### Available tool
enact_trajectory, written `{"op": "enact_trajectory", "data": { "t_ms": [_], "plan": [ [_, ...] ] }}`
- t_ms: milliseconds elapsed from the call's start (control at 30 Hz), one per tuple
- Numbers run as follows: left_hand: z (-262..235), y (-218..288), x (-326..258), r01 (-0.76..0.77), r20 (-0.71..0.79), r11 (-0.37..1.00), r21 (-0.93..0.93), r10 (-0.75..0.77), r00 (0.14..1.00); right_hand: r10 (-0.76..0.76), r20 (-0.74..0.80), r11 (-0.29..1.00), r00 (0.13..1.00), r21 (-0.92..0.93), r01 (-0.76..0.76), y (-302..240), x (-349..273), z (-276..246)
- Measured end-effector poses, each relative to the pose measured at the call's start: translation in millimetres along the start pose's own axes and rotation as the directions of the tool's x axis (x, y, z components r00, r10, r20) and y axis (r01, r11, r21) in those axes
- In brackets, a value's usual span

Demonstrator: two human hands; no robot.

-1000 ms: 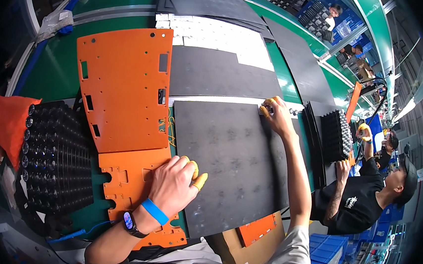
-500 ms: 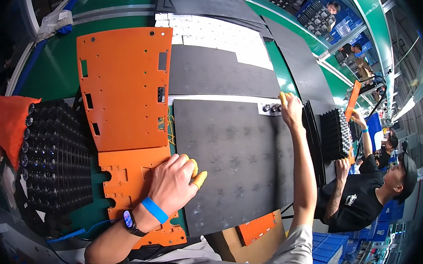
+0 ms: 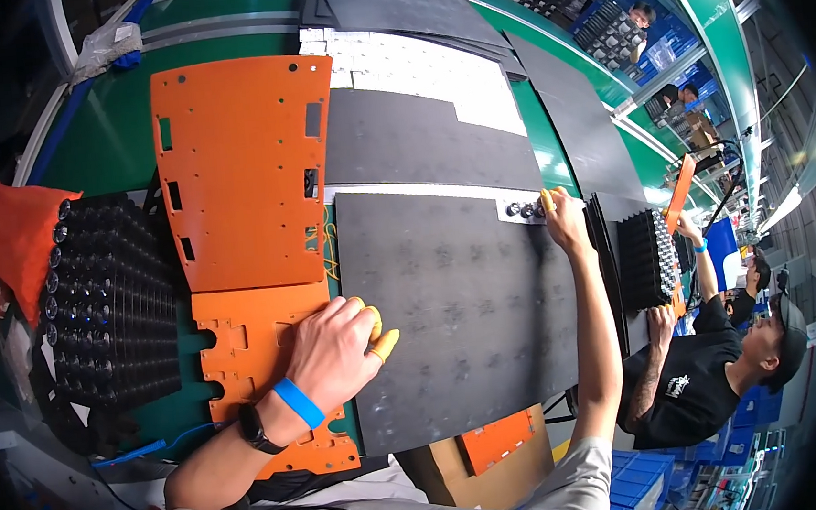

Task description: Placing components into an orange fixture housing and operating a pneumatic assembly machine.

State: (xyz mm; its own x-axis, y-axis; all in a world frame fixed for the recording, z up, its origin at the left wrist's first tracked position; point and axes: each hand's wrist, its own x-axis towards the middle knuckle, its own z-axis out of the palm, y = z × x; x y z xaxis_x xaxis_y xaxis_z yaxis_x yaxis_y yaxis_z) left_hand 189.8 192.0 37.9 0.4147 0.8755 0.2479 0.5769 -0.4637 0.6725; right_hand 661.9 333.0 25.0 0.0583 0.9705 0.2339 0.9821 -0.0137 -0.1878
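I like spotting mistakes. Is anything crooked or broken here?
Nothing looks broken. The big dark grey foam sheet has its far right corner peeled back by the right hand, baring round black parts.

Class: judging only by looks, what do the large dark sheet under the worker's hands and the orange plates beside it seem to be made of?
Dark sheet: probably foam or rubber, matte grey-black, with faint dimples and no shine. Orange plates: seemingly rigid plastic or coated board, smooth, with crisp cut slots and holes.

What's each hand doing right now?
Left hand: knuckles curled, pressing on the dark sheet's left edge, holding nothing.
Right hand: at the sheet's far right corner; grip cannot be told.
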Motion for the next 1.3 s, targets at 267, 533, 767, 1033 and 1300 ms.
{"op": "enact_trajectory", "data": {
  "t_ms": [267,533,767,1033,1300],
  "plan": [
    [10,-3,-3,-0.084,-0.089,0.995,0.047,0.088,0.992,-0.137,-0.306,0.991,0.942,-0.04,0.131,-14,-12,1],
    [25,-13,-12,-0.105,-0.129,0.987,0.122,0.121,0.984,-0.35,-0.4,0.851,0.847,0.241,0.466,-175,-112,15],
    [27,-11,-13,-0.099,-0.101,0.99,0.099,0.109,0.989,-0.126,-0.347,0.816,0.929,0.497,0.296,-149,-127,39],
    [-3,-4,-9,-0.141,-0.291,0.99,-0.002,0.134,0.947,-0.11,-0.371,0.875,0.922,0.404,0.266,-169,-123,46],
    [-104,35,-82,-0.064,-0.177,0.995,-0.082,0.049,0.983,-0.075,-0.398,0.948,0.914,0.254,0.189,-149,-124,48]
  ]
}}
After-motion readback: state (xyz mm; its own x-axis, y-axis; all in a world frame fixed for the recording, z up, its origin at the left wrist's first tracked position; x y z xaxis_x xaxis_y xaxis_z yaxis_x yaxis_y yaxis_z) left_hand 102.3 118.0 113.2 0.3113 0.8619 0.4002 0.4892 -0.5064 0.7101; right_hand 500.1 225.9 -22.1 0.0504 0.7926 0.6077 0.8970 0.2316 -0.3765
